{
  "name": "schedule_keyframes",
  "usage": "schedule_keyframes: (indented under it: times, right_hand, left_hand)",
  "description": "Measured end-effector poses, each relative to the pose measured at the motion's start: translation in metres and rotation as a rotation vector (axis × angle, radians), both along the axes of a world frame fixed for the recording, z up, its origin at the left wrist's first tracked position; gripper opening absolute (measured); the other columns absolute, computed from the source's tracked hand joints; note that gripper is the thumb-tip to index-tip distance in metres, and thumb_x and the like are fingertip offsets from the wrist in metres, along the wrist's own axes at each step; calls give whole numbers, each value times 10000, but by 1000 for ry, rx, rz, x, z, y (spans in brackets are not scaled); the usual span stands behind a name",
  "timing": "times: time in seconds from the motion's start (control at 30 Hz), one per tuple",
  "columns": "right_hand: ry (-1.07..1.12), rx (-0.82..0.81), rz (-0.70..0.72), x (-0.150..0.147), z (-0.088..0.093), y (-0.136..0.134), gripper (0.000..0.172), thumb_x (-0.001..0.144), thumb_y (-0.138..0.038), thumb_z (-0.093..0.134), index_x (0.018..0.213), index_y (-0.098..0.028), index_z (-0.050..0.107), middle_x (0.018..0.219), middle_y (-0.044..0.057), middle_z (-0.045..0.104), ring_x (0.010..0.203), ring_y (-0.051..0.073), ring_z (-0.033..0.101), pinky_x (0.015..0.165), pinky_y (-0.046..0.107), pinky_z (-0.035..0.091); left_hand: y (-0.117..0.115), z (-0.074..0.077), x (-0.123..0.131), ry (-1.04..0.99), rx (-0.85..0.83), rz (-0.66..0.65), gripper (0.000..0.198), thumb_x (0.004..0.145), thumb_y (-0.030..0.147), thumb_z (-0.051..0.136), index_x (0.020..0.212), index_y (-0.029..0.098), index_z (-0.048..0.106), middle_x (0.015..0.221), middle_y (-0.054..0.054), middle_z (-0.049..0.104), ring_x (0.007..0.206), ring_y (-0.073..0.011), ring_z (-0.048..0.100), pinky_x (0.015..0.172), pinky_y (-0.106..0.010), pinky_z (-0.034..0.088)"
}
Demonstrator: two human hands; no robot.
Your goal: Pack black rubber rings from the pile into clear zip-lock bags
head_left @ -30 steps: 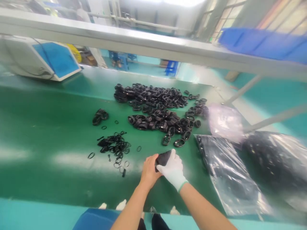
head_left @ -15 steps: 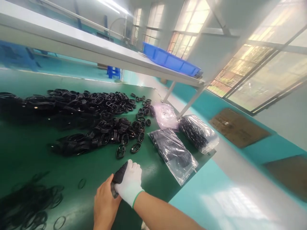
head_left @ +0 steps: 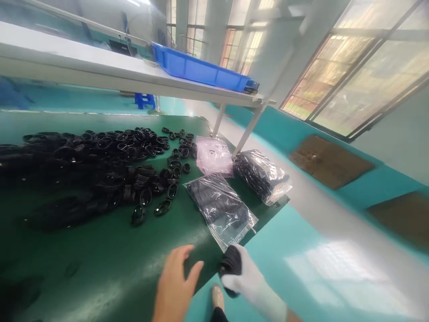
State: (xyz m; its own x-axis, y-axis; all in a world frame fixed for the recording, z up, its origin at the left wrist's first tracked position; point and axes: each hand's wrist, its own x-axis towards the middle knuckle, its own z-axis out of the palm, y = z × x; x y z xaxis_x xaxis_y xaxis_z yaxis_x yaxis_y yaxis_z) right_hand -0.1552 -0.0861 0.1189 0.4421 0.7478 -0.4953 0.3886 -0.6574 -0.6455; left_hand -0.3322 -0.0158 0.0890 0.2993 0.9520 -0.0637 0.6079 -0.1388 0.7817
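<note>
My right hand (head_left: 250,275), in a white glove, is closed around a stack of black rings (head_left: 231,266) at the table's right edge, just below a clear bag. My bare left hand (head_left: 177,279) is to its left, thumb and fingers apart, holding nothing. The clear plastic bag (head_left: 219,203) lies flat with black rings packed in rows inside. A heap of black oval rings (head_left: 134,147) spreads over the left and middle of the green table, with a few single rings (head_left: 163,207) at its near side.
A fuller bag of black parts (head_left: 261,174) and a pinkish plastic bag (head_left: 212,154) lie on the green table (head_left: 134,259) by its right edge. Behind runs a white raised shelf (head_left: 83,71) with a blue tray (head_left: 204,69). Flattened cardboard (head_left: 330,161) lies on the floor.
My right hand has moved right with the stack of rings, away from my left hand. My left hand has let go of the stack and opened. The view has turned slightly right.
</note>
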Motion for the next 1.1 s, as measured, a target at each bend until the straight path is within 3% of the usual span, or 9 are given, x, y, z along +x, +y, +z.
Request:
schedule_keyframes:
  times: [0.1,0.17,0.27,0.33,0.43,0.6,0.77,0.97,1.1]
  right_hand:
    - [-39,-44,-29,53,-17,-36,716,558,-249,542,1242,-190,338,1096,52,577,1020,224,549,860,298,427]
    - [-37,-36,16,77,-29,-42,738,557,-245,526,1258,-164,311,1158,77,540,1078,221,513,897,294,405]
    - [-59,6,150,97,-40,-30,797,536,-253,533,1282,-143,274,1241,104,455,1153,220,438,951,303,355]
    - [-95,48,286,104,-41,-15,822,503,-257,555,1276,-150,298,1228,102,445,1155,229,419,962,315,338]
    - [-128,105,482,110,-38,6,852,455,-260,582,1264,-149,340,1176,101,455,1131,245,419,965,322,325]
    - [-110,98,614,116,-46,26,874,447,-219,535,1287,-106,322,1206,141,436,1178,273,374,994,331,284]
    - [-113,73,558,116,-71,43,856,487,-234,525,1306,-124,301,1209,152,452,1198,293,362,991,360,286]
    - [-196,77,397,101,-62,53,875,544,-337,566,1325,-105,246,1236,159,407,1193,305,358,994,374,277]
    - [-275,6,218,89,-65,62,861,591,-390,559,1342,-163,204,1285,144,349,1194,315,352,972,408,294]
  left_hand:
    - [-19,-8,78,103,219,-123,300,707,292,564,1002,239,545,1052,-45,559,1005,-244,486,842,-378,401]
    - [-26,-19,117,248,313,-89,327,679,201,576,1004,219,550,1034,-62,564,987,-257,477,819,-389,385]
    - [-30,-33,145,448,330,48,176,750,148,471,880,202,578,902,-63,579,874,-230,512,739,-354,387]
    - [-31,-37,148,496,295,113,202,817,167,378,789,211,574,804,-46,570,757,-190,530,672,-314,391]
    - [-35,-39,145,417,238,187,252,859,209,319,805,226,565,805,-31,568,709,-159,545,644,-279,408]
    - [-50,-45,145,193,169,287,223,831,180,361,786,245,569,800,-35,578,769,-154,569,716,-276,450]
    - [-54,-60,144,115,128,362,238,775,129,374,705,251,566,739,-45,569,683,-149,567,638,-272,473]
    - [-53,-55,148,-71,144,420,233,836,264,351,693,218,528,693,-27,527,655,-137,526,622,-250,444]
    - [-51,-69,150,-209,133,360,210,820,274,389,665,217,519,666,-10,522,593,-118,493,564,-224,404]
